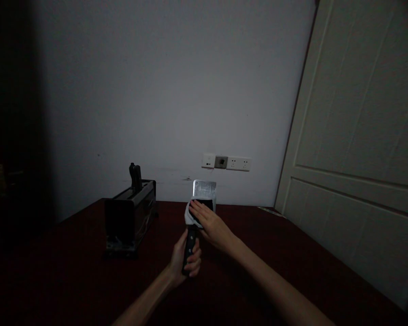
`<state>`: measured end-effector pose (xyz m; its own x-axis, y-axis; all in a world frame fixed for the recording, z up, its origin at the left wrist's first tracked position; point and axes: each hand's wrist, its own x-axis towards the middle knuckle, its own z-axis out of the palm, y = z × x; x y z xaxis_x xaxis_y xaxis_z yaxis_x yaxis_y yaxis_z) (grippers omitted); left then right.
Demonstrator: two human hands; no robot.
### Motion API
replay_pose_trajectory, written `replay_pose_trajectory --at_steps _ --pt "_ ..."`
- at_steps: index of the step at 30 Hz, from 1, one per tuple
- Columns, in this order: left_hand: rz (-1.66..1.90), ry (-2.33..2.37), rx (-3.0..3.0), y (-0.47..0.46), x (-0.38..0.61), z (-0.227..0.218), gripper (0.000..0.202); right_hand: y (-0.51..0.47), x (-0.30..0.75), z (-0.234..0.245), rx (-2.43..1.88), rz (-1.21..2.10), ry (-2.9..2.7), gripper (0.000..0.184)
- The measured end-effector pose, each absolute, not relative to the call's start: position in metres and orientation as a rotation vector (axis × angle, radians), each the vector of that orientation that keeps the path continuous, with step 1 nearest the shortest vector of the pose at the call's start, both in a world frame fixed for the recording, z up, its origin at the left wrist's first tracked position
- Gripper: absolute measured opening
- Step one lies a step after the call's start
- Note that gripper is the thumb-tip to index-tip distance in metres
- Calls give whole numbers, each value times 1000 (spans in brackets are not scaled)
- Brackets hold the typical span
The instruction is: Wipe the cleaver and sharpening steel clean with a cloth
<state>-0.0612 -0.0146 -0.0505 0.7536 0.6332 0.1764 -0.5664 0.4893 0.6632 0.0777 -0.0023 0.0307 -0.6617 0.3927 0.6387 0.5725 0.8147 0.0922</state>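
Cleaver [207, 190] held upright over a dark red surface [224, 299], left hand [178, 259] with its grip wrapped around the black handle [190, 244], right hand [213, 226] unclenched and flat upon a black-and-white cloth [189, 216] against the blade [204, 186], knife block [144, 203] at left.

Here's your left hand [179, 258], curled firmly, thumb upward; your right hand [213, 225] reaches across above it, fingers extended, your right forearm [275, 280] slanting.

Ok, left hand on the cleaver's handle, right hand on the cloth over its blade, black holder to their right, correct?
No: in the head view, the black holder stands to the left of the left hand and right hand. The rest holds.
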Motion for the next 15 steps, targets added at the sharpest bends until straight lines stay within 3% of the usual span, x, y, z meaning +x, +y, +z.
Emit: replay_pose_trajectory --at_steps 7,15 --pt "651 110 825 -23 -60 -45 59 36 95 85 -782 -423 -2114 62" --pt "744 40 778 -16 -67 -45 58 -8 84 24 -766 -350 -2274 71"
